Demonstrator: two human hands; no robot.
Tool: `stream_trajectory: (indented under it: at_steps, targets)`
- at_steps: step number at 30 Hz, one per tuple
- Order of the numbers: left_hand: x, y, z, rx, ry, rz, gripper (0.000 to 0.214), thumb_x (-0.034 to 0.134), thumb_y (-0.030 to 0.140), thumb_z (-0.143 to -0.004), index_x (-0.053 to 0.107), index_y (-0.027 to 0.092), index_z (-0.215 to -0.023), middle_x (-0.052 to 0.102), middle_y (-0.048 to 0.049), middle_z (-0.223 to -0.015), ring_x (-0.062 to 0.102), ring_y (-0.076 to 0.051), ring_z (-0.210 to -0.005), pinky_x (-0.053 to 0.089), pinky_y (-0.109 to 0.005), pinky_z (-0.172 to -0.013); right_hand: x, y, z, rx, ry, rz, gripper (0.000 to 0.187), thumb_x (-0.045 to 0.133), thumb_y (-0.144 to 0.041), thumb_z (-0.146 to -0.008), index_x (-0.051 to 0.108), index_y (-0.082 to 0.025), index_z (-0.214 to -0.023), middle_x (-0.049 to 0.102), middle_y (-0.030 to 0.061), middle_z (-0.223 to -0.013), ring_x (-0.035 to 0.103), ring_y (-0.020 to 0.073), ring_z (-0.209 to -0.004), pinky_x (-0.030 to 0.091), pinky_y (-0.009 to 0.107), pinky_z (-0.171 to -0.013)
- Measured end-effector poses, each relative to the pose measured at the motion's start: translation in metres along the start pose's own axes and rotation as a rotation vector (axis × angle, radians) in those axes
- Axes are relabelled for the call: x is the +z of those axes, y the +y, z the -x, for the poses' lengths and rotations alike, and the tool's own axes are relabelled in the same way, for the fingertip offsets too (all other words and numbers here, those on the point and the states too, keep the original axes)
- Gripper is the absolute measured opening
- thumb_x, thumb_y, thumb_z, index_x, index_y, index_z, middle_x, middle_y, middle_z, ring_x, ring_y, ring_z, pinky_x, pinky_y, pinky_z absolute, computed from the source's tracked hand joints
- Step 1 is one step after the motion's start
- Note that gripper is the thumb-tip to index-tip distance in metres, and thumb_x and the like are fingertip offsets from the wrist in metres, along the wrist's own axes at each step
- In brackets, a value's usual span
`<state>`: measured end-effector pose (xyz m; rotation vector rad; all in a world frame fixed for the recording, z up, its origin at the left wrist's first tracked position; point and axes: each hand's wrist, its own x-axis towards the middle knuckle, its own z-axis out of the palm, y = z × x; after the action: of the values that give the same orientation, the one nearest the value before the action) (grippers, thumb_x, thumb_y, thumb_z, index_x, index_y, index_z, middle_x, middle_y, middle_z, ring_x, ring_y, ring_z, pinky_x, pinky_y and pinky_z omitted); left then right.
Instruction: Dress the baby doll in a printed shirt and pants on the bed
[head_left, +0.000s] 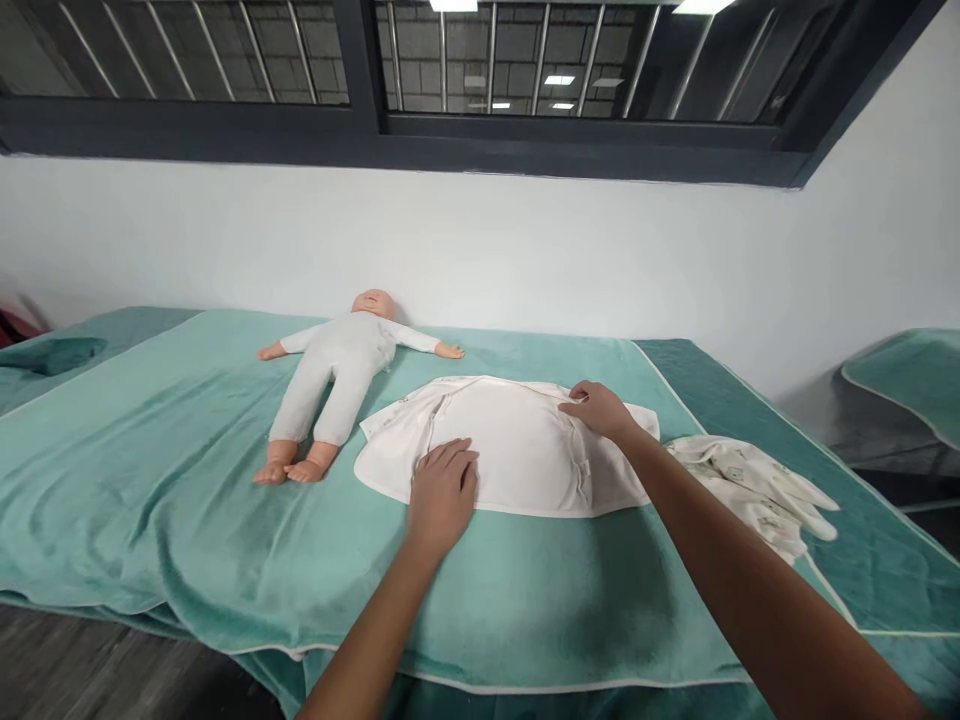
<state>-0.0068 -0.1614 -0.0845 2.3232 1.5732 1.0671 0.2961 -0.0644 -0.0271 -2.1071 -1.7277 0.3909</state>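
Note:
A white baby garment (517, 450) lies spread flat on the teal towel (165, 470) covering the table. My left hand (444, 492) rests flat on the garment's near left edge, fingers stretched out. My right hand (598, 408) sits on the garment's far right part, its fingers curled and pinching the fabric near the snap placket. A baby doll (337, 375) in a white bodysuit lies on its back to the left of the garment, arms spread, head toward the wall.
A second, patterned white garment (757, 485) lies crumpled to the right on the towel. The white wall (525, 250) runs behind the table under a dark-framed window. Another teal-covered surface (911, 375) stands at the far right.

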Motion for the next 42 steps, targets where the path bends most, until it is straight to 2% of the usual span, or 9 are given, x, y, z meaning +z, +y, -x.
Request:
stream_trajectory:
  at_steps: [4,9,16,20,25,30,33,37,42]
  targets:
    - [0.0,-0.001,0.0,0.017,0.015,-0.001,0.024,0.047,0.018,-0.094,0.068,0.022,-0.105,0.069,-0.0033,-0.126,0.058,-0.024,-0.122,0.044,-0.045,-0.101,-0.011,0.003,-0.001,0.056,-0.077,-0.103,0.044,0.07,-0.051,-0.076,0.064,-0.017,-0.105,0.068,0.0119,-0.115,0.064,0.022,-0.094,0.045,0.028,-0.073]
    - [0.004,0.014,-0.001,0.067,0.0,0.053,0.024,0.047,0.023,-0.096,0.066,0.021,-0.111,0.071,-0.0062,-0.117,0.062,-0.024,-0.113,0.045,-0.044,-0.099,-0.022,0.005,0.003,0.11,-0.178,-0.199,0.043,0.075,-0.057,-0.067,0.069,-0.019,-0.085,0.07,0.0108,-0.11,0.063,0.023,-0.088,0.043,0.028,-0.067]
    - [0.056,0.104,-0.021,-0.027,-0.127,0.249,0.03,0.057,0.046,-0.092,0.066,0.02,-0.083,0.071,-0.0069,-0.104,0.061,-0.024,-0.108,0.043,-0.044,-0.103,-0.014,0.013,0.001,0.155,-0.168,-0.354,0.056,0.074,-0.068,-0.062,0.069,-0.017,-0.086,0.071,0.0097,-0.097,0.06,0.0228,-0.084,0.042,0.029,-0.064]
    - [0.083,0.139,-0.033,-0.106,-0.093,0.19,0.019,0.062,0.035,-0.088,0.067,0.019,-0.077,0.067,-0.009,-0.115,0.056,-0.026,-0.117,0.028,-0.052,-0.116,-0.007,0.019,0.0,0.176,-0.168,-0.461,0.056,0.07,-0.068,-0.067,0.071,-0.017,-0.088,0.072,0.0087,-0.088,0.061,0.021,-0.074,0.044,0.03,-0.06]
    - [0.089,0.137,-0.032,-0.057,-0.102,0.197,0.015,0.057,0.017,-0.086,0.068,0.021,-0.076,0.067,-0.0046,-0.119,0.056,-0.02,-0.117,0.034,-0.043,-0.113,0.006,0.024,0.0,0.121,-0.034,-0.616,0.04,0.078,-0.053,-0.063,0.069,-0.018,-0.08,0.072,0.0057,-0.088,0.061,0.0184,-0.078,0.046,0.028,-0.067]
    - [0.088,0.14,-0.03,-0.008,-0.104,0.129,0.022,0.062,0.039,-0.088,0.068,0.018,-0.085,0.064,-0.0094,-0.123,0.053,-0.026,-0.121,0.034,-0.048,-0.112,0.021,0.03,-0.001,0.045,0.132,-0.756,0.041,0.078,-0.05,-0.06,0.064,-0.019,-0.083,0.07,0.0039,-0.082,0.062,0.017,-0.076,0.049,0.03,-0.07]
    - [0.089,0.144,-0.03,0.02,-0.109,0.065,0.02,0.064,0.035,-0.086,0.068,0.016,-0.091,0.062,-0.0117,-0.123,0.052,-0.028,-0.122,0.031,-0.051,-0.114,0.028,0.035,-0.001,-0.011,0.2,-0.787,0.042,0.076,-0.049,-0.06,0.062,-0.019,-0.087,0.068,0.0037,-0.083,0.062,0.017,-0.078,0.051,0.031,-0.073]
    - [0.09,0.142,-0.029,0.104,-0.127,0.07,0.011,0.058,0.021,-0.087,0.066,0.016,-0.092,0.06,-0.0101,-0.129,0.05,-0.025,-0.125,0.031,-0.047,-0.114,0.031,0.037,-0.002,-0.07,0.291,-0.734,0.037,0.07,-0.043,-0.067,0.061,-0.019,-0.093,0.069,0.006,-0.089,0.062,0.0184,-0.082,0.051,0.033,-0.077]
    - [0.084,0.139,-0.028,0.094,-0.174,0.088,0.018,0.057,0.029,-0.09,0.063,0.018,-0.104,0.062,-0.0079,-0.12,0.053,-0.027,-0.116,0.038,-0.046,-0.106,0.031,0.03,-0.006,-0.137,0.395,-0.506,0.022,0.058,-0.029,-0.074,0.064,-0.02,-0.093,0.068,0.0079,-0.1,0.058,0.0212,-0.09,0.046,0.041,-0.092]
